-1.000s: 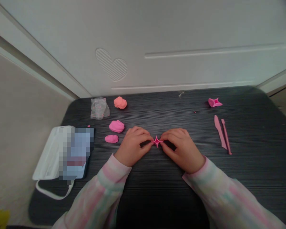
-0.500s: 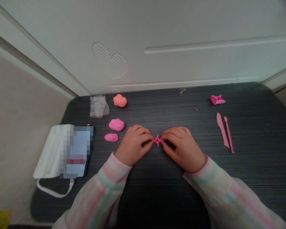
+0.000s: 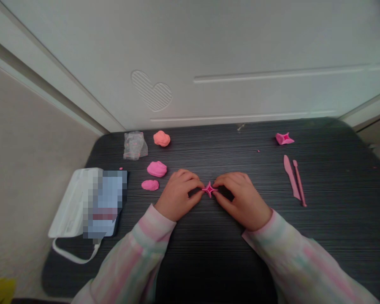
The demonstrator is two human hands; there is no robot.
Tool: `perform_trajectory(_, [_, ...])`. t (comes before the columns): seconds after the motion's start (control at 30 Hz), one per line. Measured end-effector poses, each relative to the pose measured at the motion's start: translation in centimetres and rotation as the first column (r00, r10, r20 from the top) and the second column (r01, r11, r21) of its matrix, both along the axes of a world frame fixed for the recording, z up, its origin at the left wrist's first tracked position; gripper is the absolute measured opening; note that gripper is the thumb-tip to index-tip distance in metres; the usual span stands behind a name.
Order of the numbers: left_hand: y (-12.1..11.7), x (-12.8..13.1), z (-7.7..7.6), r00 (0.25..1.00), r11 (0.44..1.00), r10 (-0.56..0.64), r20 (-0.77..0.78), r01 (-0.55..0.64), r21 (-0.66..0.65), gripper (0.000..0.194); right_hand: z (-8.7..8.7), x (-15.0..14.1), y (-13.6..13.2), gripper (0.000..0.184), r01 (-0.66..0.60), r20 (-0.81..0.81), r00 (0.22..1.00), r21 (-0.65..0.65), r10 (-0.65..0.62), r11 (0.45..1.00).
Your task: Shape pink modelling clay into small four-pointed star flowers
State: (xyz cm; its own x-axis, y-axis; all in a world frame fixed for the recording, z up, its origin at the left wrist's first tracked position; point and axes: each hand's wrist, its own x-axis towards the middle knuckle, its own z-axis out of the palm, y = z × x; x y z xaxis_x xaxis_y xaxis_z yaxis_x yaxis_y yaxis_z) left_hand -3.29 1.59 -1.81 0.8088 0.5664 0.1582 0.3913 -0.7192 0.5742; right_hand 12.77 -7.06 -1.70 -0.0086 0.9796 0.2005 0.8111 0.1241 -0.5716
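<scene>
Between my hands is a small bright pink modelling clay piece [image 3: 210,189], shaped like a four-pointed star with a hollow middle. My left hand [image 3: 181,194] pinches its left point between thumb and forefinger. On the other side, the thumb and fingertips of my right hand [image 3: 242,198] close on the right point. A similar pink clay shape with pointed corners [image 3: 284,138] lies at the back right. Left of my left hand are a larger pink clay lump [image 3: 157,169] and a smaller one [image 3: 150,185].
An orange clay lump [image 3: 161,138] and a clear plastic bag [image 3: 135,145] lie at the back left. A phone [image 3: 106,202], its screen blurred, leans on a white case [image 3: 71,207] with a cable. A pink plastic knife [image 3: 291,176] and a thin pink rod tool [image 3: 299,182] lie right.
The whole view has shifted slightly, with the table sitting a little lower. Both hands stay at the star's side points, whose tips now show a bit more.
</scene>
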Motion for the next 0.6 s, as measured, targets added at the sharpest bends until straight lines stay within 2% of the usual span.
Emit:
perform_trajectory(0.2, [-0.1,0.2,0.4,0.993,0.997,0.04,0.107,-0.033,-0.071,0.009,0.2,0.3,0.1,0.005,0.001,-0.016,1.0,0.033,0.0,0.999])
perform_trajectory(0.37, [-0.2,0.2,0.9,0.971,0.962,0.097,0.218,-0.036,-0.271,0.009,0.9,0.2,0.0,0.003,0.02,-0.111,0.994,0.05,-0.015,0.999])
perform_trajectory(0.5, [-0.5,0.2,0.8,0.953,0.868,0.193,0.233,-0.055,-0.494,0.011,1.3,-0.1,-0.2,0.002,0.042,-0.302,0.952,-0.056,-0.057,0.998])
perform_trajectory(0.57, [-0.6,0.3,0.7,0.931,0.785,0.253,0.263,-0.039,-0.618,0.015,1.4,-0.3,-0.2,0.005,0.049,-0.469,0.874,-0.168,-0.124,0.985])
perform_trajectory(0.6, [-0.7,0.3,0.7,0.918,0.741,0.279,0.284,-0.017,-0.672,0.017,1.5,-0.4,-0.2,0.007,0.041,-0.561,0.812,-0.224,-0.163,0.974])
